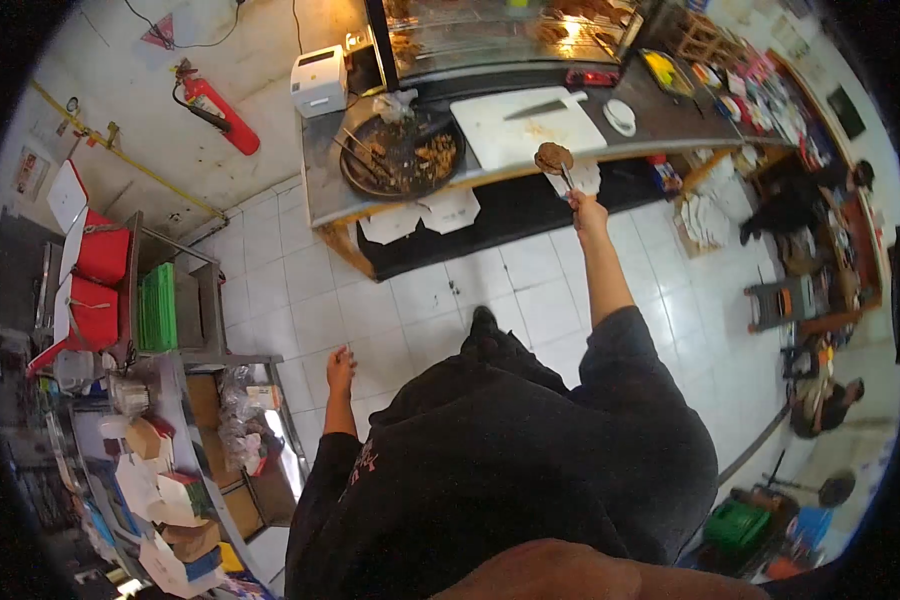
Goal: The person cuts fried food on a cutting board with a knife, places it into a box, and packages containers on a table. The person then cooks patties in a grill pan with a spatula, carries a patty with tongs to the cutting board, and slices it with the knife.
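My right hand (590, 212) is closed around the handle of metal tongs (569, 180), held out over the front edge of the counter. At the far end of the tongs is a brown piece of food (553, 157), just in front of a white cutting board (515, 125). A knife (536, 109) lies on that board. My left hand (341, 370) hangs low over the tiled floor, fingers apart and slightly curled, touching nothing. To the left of the board sits a large dark pan (402, 188) with food pieces and utensils in it.
A lit display case (510, 68) stands behind the counter (322, 205). White printer (319, 82) at its left end. On the left, shelving holds green trays (157, 308) and boxes. Two people (790, 205) (838, 405) are at the far right. An extinguisher (220, 110) hangs on the wall.
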`<action>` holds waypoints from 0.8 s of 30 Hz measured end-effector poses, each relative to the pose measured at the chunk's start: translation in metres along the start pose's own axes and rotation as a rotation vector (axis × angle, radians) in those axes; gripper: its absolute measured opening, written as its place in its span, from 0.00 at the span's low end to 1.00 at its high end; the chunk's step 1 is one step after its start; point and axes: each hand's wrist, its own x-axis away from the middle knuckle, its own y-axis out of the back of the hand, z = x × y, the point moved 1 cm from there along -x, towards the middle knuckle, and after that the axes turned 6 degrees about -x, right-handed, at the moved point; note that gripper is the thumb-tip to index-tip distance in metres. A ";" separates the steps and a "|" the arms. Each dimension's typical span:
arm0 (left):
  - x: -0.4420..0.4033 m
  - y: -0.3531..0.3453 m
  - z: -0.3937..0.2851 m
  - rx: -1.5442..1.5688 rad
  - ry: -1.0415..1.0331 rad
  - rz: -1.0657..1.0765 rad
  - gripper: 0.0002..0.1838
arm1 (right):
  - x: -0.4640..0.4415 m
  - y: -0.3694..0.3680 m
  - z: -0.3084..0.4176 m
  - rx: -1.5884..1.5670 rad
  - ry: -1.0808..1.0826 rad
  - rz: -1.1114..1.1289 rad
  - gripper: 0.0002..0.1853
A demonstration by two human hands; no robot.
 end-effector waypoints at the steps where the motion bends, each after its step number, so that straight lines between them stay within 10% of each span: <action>1: 0.004 -0.023 -0.012 0.005 0.124 -0.009 0.22 | -0.038 -0.017 0.008 0.054 -0.043 -0.029 0.10; 9: -0.045 -0.129 -0.139 -0.039 0.090 0.037 0.21 | -0.300 -0.054 -0.049 0.467 0.060 -0.147 0.13; 14: -0.137 -0.173 -0.258 -0.051 -0.238 -0.127 0.21 | -0.305 -0.084 -0.035 0.397 -0.153 -0.086 0.13; 19: -0.184 -0.225 -0.401 -0.542 -0.364 -0.509 0.37 | -0.249 -0.102 0.037 1.497 0.162 -0.169 0.25; 24: -0.216 -0.243 -0.439 -0.709 -0.317 -0.548 0.46 | -0.188 -0.183 0.049 1.253 0.395 -0.063 0.19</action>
